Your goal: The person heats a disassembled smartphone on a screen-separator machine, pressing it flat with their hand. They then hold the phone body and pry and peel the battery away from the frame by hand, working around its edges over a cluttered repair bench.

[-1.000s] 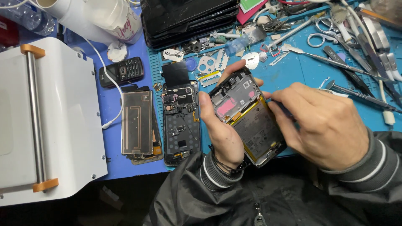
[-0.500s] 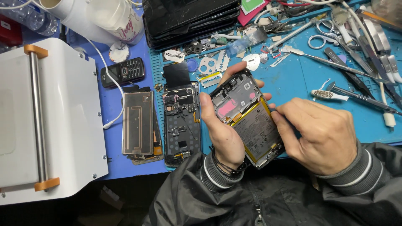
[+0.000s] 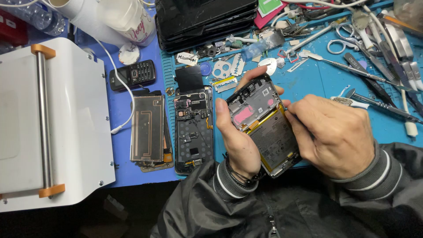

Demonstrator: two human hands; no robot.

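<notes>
The left hand (image 3: 238, 141) grips the opened phone (image 3: 264, 125) by its edge, right hand (image 3: 332, 134) pinched tight at its right side just above the battery (image 3: 275, 141), where a slip could, I'd say, gouge it.

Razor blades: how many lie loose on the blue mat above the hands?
2. One razor blade lies tilted beside the round white part; another razor blade lies lower, just above the opened phone in the left hand. More may hide in the clutter.
</notes>
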